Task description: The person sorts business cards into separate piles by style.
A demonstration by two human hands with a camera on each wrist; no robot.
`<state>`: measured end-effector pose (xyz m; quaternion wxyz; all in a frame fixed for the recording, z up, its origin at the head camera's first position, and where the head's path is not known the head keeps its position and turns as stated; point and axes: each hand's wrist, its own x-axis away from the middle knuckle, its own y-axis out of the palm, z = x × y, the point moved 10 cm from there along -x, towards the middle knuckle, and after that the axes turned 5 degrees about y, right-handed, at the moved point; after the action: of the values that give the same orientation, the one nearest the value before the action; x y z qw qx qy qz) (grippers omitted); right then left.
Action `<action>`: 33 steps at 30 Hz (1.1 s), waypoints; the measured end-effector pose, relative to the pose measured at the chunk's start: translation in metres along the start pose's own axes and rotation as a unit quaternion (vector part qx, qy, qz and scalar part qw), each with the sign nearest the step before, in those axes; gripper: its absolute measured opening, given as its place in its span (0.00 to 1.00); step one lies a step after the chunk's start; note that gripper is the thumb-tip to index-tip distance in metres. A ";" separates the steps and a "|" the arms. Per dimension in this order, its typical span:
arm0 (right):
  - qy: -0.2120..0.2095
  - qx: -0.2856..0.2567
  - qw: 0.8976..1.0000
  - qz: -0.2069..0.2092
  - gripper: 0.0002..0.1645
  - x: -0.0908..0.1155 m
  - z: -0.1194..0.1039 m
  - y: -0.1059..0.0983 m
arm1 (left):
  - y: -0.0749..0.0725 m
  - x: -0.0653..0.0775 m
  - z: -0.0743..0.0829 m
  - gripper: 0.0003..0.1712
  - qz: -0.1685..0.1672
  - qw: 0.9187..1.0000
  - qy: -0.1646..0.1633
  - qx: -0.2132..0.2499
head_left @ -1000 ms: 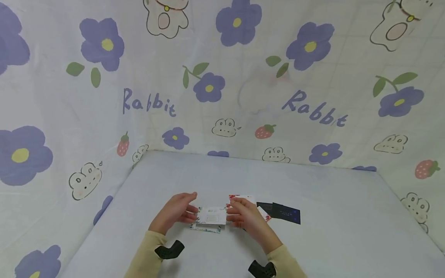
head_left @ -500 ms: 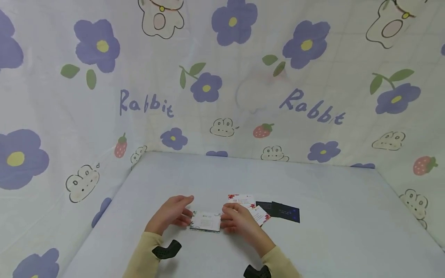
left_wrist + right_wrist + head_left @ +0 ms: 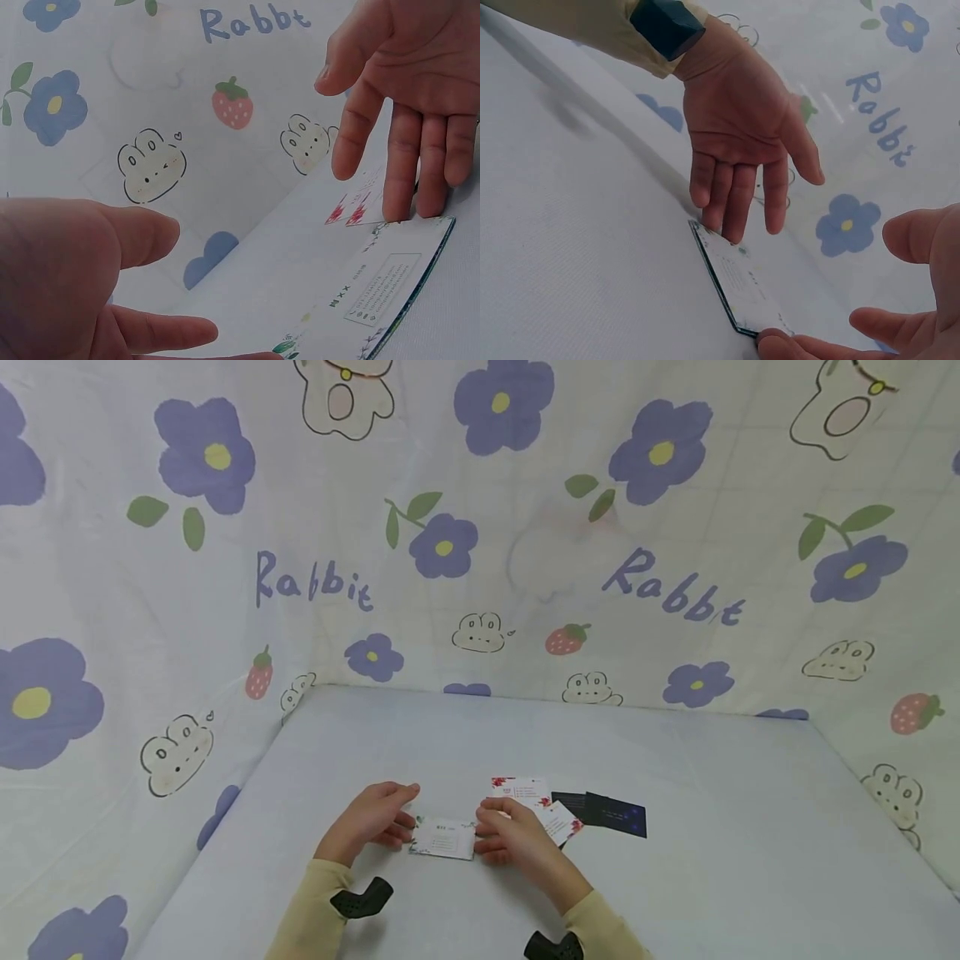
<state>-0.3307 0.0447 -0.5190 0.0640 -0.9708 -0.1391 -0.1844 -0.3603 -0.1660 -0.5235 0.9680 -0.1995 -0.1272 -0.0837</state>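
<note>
A small stack of white business cards with a green leaf print lies flat between my two hands on the white table. At its left short edge are the fingertips of my left hand, palm facing inward and fingers fairly straight. My right hand touches the opposite short edge, its fingers relaxed and the thumb raised. Both wrist views show the card stack resting against the fingertips, with neither hand curled round it. Seen from the right wrist, the stack has a dark green edge.
Behind my right hand lie white cards with red flowers, one of them tilted and partly covered by the hand. Dark cards overlap to their right. A flower-printed curtain closes off the table's far side.
The top leaf-print card, earlier held raised and offset over another, has come down level onto it. Both hands shifted slightly left and down, then stayed almost still.
</note>
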 end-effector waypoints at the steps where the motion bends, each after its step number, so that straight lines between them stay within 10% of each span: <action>1: 0.000 0.000 1.000 0.001 0.32 0.000 0.000 0.000 | 0.000 0.000 0.001 0.32 0.000 1.000 0.001 -0.001; 33: -0.034 -0.010 0.999 0.026 0.32 0.011 -0.020 -0.033 | -0.008 0.004 0.024 0.31 0.049 0.998 0.043 -0.025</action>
<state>-0.3373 0.0753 -0.4943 0.0538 -0.9804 -0.1140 -0.1514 -0.3635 -0.1635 -0.4981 0.9703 -0.2255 -0.0738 -0.0480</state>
